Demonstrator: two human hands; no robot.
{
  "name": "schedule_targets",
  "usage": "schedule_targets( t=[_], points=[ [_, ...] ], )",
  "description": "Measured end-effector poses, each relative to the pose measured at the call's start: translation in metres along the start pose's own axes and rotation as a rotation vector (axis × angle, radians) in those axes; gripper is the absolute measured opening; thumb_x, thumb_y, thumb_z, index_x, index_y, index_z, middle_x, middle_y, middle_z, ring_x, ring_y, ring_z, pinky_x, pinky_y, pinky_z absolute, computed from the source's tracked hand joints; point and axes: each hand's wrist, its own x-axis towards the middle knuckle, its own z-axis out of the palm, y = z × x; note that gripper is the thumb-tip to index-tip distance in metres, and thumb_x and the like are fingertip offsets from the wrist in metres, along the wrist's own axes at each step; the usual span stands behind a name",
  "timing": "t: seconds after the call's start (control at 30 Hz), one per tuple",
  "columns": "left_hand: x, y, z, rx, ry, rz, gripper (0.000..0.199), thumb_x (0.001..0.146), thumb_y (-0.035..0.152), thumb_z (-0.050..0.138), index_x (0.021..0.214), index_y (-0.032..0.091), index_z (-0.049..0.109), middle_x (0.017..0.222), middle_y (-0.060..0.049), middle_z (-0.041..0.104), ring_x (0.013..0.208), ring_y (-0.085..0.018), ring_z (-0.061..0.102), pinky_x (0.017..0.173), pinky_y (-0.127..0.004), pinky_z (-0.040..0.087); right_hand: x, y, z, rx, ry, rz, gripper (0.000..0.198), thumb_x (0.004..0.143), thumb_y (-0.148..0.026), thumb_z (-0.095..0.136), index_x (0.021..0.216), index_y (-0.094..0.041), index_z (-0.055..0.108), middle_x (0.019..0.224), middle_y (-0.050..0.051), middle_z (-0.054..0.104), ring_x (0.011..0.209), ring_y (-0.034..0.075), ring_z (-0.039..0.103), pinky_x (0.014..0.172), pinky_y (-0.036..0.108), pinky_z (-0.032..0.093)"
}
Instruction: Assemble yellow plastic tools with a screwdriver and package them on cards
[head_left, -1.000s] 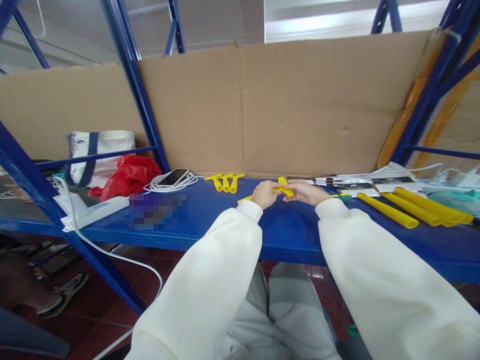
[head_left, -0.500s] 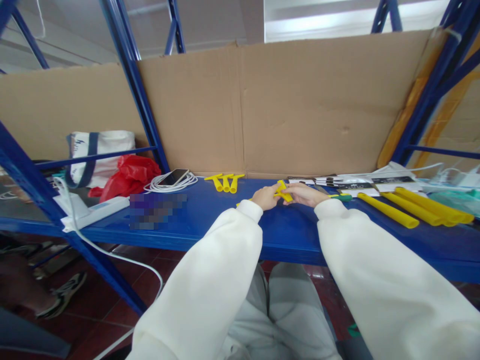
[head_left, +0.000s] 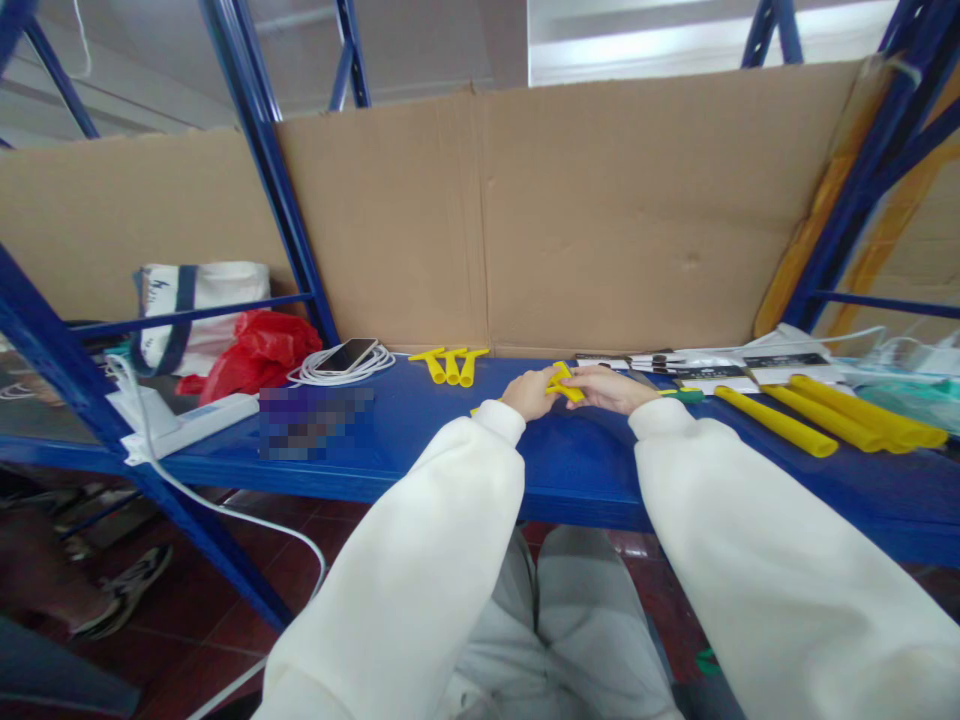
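Above the blue shelf surface, both hands meet around a small yellow T-shaped piece. My left hand is closed on its left side, and my right hand pinches it from the right. Fingers cover part of the piece. A bit of yellow shows beside my left cuff, mostly hidden. Close to my right wrist lies a green-handled tool, partly covered. Three yellow T-shaped pieces lie side by side at the back, left of my hands.
Several long yellow tubes lie on the right, near black-and-white packets. On the left are a phone on a coiled white cable, a red plastic bag and a white power strip. A cardboard panel stands behind.
Hardly anything differs; both hands stay around the yellow T-shaped piece, with only a very slight shift of the fingers.
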Motion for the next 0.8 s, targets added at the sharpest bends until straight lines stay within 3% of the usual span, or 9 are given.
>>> schedule_targets(
  t=[0.17,0.27,0.37,0.43,0.47,0.53,0.7,0.8],
  points=[
    [-0.001,0.001,-0.001,-0.026,0.016,0.002,0.055,0.092,0.024,0.053,0.147,0.026,0.048,0.135,-0.007,0.065,0.122,-0.026,0.063,0.102,-0.035,0.048,0.000,-0.005,-0.002,-0.019,0.044,0.013,0.014,0.088,-0.016,0.063,0.101,-0.014,0.068,0.084,0.008,0.075,0.058,0.012,0.065,0.058,0.023,0.058],
    [-0.001,0.003,-0.002,-0.059,0.044,-0.017,0.053,0.093,0.027,0.053,0.146,0.027,0.050,0.134,-0.007,0.065,0.122,-0.027,0.063,0.102,-0.035,0.048,0.002,-0.007,-0.011,-0.081,0.197,-0.015,0.021,0.091,-0.018,0.057,0.110,-0.013,0.065,0.091,0.011,0.075,0.060,0.013,0.067,0.057,0.024,0.056],
    [-0.002,0.004,-0.003,-0.116,0.100,-0.066,0.054,0.093,0.031,0.056,0.146,0.027,0.051,0.132,-0.008,0.067,0.121,-0.029,0.063,0.101,-0.037,0.048,0.002,-0.006,-0.029,-0.413,0.523,-0.027,0.036,0.090,-0.014,0.054,0.125,-0.012,0.061,0.105,0.016,0.074,0.079,0.019,0.073,0.068,0.028,0.058],
    [-0.002,0.005,-0.005,-0.172,0.146,-0.090,0.054,0.092,0.031,0.059,0.145,0.028,0.052,0.130,-0.009,0.068,0.121,-0.030,0.063,0.101,-0.038,0.048,0.000,-0.004,-0.044,-0.825,0.712,0.014,0.042,0.085,-0.009,0.054,0.126,-0.009,0.063,0.116,0.020,0.071,0.102,0.026,0.071,0.085,0.034,0.056],
    [-0.003,0.005,-0.006,-0.206,0.171,-0.095,0.054,0.091,0.031,0.060,0.144,0.028,0.053,0.129,-0.009,0.068,0.121,-0.030,0.062,0.102,-0.039,0.047,-0.001,-0.003,-0.052,-0.895,0.753,0.022,0.043,0.083,-0.007,0.055,0.125,-0.008,0.066,0.123,0.022,0.068,0.116,0.031,0.065,0.095,0.040,0.052],
    [-0.003,0.006,-0.007,-0.289,0.223,-0.096,0.052,0.090,0.028,0.062,0.141,0.028,0.056,0.131,-0.008,0.067,0.125,-0.029,0.060,0.105,-0.038,0.045,-0.004,0.000,-0.065,-1.063,0.777,0.079,0.045,0.081,-0.008,0.056,0.124,-0.013,0.069,0.129,0.020,0.066,0.125,0.034,0.058,0.104,0.046,0.045],
    [0.002,0.006,-0.008,-0.633,0.392,-0.054,0.042,0.084,0.018,0.068,0.125,0.027,0.066,0.128,-0.006,0.068,0.129,-0.026,0.057,0.106,-0.035,0.044,-0.004,0.008,-0.077,-1.281,0.722,0.259,0.047,0.079,-0.013,0.058,0.122,-0.026,0.072,0.127,0.015,0.067,0.124,0.033,0.059,0.103,0.050,0.045],
    [0.007,0.009,-0.011,-0.964,0.514,-0.025,0.032,0.083,0.012,0.067,0.113,0.022,0.066,0.108,-0.005,0.073,0.110,-0.019,0.066,0.093,-0.026,0.050,-0.002,0.011,-0.077,-1.298,0.690,0.288,0.049,0.080,-0.013,0.059,0.125,-0.028,0.070,0.133,0.015,0.064,0.129,0.035,0.055,0.105,0.055,0.042]
  ],
)
